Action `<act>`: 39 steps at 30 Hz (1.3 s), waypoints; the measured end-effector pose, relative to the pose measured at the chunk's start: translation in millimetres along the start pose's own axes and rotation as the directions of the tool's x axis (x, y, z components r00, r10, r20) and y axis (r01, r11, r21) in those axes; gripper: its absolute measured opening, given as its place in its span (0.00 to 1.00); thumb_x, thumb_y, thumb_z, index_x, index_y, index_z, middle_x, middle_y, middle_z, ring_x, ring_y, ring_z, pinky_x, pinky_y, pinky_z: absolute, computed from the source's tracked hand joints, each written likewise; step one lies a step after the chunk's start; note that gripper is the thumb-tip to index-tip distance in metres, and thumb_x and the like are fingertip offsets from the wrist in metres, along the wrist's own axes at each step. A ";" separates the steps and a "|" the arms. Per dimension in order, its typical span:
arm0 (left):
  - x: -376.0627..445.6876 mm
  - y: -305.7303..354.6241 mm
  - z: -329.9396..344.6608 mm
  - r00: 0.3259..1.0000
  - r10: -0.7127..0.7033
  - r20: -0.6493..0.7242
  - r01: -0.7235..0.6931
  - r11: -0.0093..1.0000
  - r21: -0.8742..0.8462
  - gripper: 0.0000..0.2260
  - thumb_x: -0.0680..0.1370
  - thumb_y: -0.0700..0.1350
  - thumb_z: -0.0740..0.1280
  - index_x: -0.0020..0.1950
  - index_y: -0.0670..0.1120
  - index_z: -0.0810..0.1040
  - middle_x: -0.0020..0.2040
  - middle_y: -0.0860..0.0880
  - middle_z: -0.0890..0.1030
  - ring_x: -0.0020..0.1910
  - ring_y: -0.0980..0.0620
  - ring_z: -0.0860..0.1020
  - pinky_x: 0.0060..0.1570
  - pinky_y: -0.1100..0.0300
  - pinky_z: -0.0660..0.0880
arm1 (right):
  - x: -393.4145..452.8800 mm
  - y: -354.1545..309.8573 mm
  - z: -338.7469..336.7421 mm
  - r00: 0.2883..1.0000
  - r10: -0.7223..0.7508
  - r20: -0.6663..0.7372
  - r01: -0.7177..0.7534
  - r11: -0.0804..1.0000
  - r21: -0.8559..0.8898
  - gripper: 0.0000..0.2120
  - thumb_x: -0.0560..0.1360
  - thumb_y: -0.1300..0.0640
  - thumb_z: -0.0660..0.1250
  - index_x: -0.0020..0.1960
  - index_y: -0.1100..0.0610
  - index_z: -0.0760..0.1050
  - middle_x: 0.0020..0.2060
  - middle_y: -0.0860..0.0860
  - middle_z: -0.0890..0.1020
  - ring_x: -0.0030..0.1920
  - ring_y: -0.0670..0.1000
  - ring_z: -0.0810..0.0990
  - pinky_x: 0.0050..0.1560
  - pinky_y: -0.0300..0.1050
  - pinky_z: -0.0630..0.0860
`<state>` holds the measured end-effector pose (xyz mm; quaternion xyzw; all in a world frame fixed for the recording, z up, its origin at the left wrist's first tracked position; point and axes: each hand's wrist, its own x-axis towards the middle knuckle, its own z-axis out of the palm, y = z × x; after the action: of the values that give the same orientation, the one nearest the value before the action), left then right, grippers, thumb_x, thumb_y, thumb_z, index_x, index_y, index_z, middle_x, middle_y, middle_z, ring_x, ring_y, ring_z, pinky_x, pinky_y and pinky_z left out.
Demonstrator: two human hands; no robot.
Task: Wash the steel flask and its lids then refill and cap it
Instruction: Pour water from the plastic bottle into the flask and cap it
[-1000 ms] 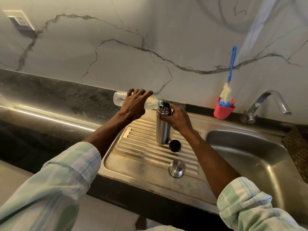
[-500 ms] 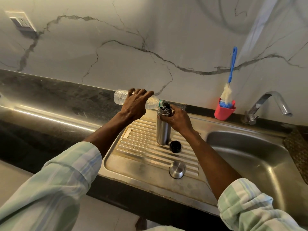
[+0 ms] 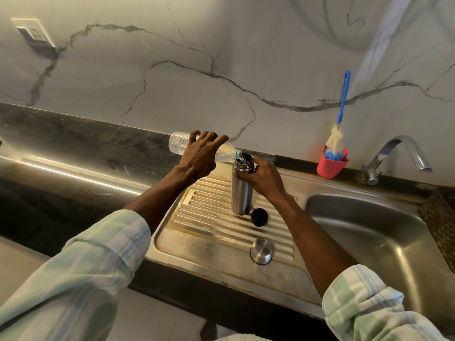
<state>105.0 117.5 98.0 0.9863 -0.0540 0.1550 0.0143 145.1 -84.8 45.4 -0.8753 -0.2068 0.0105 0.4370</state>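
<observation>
Pouring: left hand (image 3: 199,156) wrapped around a clear plastic bottle (image 3: 178,143), held nearly horizontal, neck tipped down at 3 o'clock, mouth right at the open top of the steel flask (image 3: 242,190). Water visible at the flask opening. Fingers closed over the bottle's middle, thumb side hidden.

Right hand (image 3: 264,177) clamped on the flask's upper part from its 3 o'clock side, fingers curled around the neck just below the threaded rim. Flask upright on the ribbed drainboard (image 3: 197,217), uncapped.

Black inner lid (image 3: 259,217) lying on the drainboard just beside the flask base, at its 4 o'clock. Steel outer cap (image 3: 262,250) sitting further toward 6 o'clock on the same drainboard, apart from both, dome side up.

Sink basin (image 3: 369,232) at 3 o'clock of the drainboard. Tap (image 3: 396,153) behind the basin at roughly 1 o'clock. Red holder (image 3: 331,166) on the back ledge between flask and tap, with a blue-handled bottle brush (image 3: 341,114) standing in it, leaning on the marble wall. Dark counter (image 3: 73,143) at 9 o'clock. Both sleeves pale checked, pushed up the forearms.
</observation>
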 end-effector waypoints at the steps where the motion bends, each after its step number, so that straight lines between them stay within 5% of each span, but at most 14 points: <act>1: 0.0 0.3 -0.2 1.000 -0.001 0.002 0.001 1.000 -0.002 0.34 0.69 0.34 0.72 0.75 0.46 0.68 0.67 0.40 0.74 0.69 0.38 0.70 0.73 0.44 0.53 | 0.0 0.1 0.1 1.000 0.000 0.001 0.000 1.000 -0.002 0.33 0.67 0.38 0.75 0.69 0.48 0.72 0.59 0.50 0.82 0.56 0.51 0.81 0.53 0.54 0.80; 39: 0.8 1.9 -4.4 1.000 0.018 -0.011 -0.017 0.999 0.047 0.33 0.70 0.34 0.70 0.75 0.48 0.68 0.67 0.41 0.74 0.70 0.39 0.69 0.74 0.43 0.51 | -4.2 -5.8 -2.7 1.000 -0.006 0.001 0.006 1.000 -0.012 0.32 0.69 0.40 0.74 0.70 0.49 0.72 0.60 0.51 0.82 0.58 0.53 0.80 0.55 0.54 0.79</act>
<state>104.3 115.7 102.4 0.9850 -0.0589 0.1617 -0.0098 139.8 -85.3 50.9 -0.8772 -0.2096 0.0084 0.4318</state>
